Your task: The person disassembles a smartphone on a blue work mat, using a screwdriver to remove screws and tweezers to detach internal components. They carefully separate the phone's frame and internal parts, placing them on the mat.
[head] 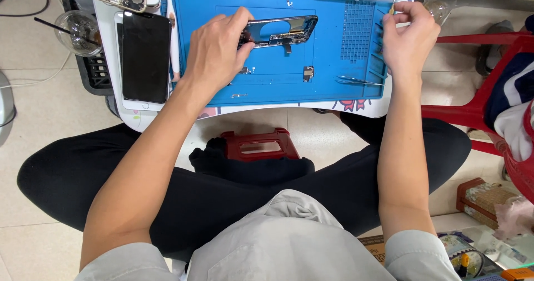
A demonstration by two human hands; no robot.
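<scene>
Phone frame steadied on the blue mat while the other hand picks at the mat's right edge.

The left hand (214, 50) rests fingers-down on the opened phone frame (281, 32), which lies near the middle of the blue repair mat (267, 83) on the small worktop (367, 107); it presses the frame's left end rather than gripping around it. The right hand (409, 39) is at the mat's right edge, fingers pinched together, seemingly on a thin tool, though what it holds is too small to tell. Tweezers (359, 81) lie toward the mat's lower right, a dark phone (146, 56) just left of the mat. Judged from this, firm flat pressure on the frame keeps it from sliding; loose small parts (307, 72) on the mat should stay clear of the wrist.
</scene>
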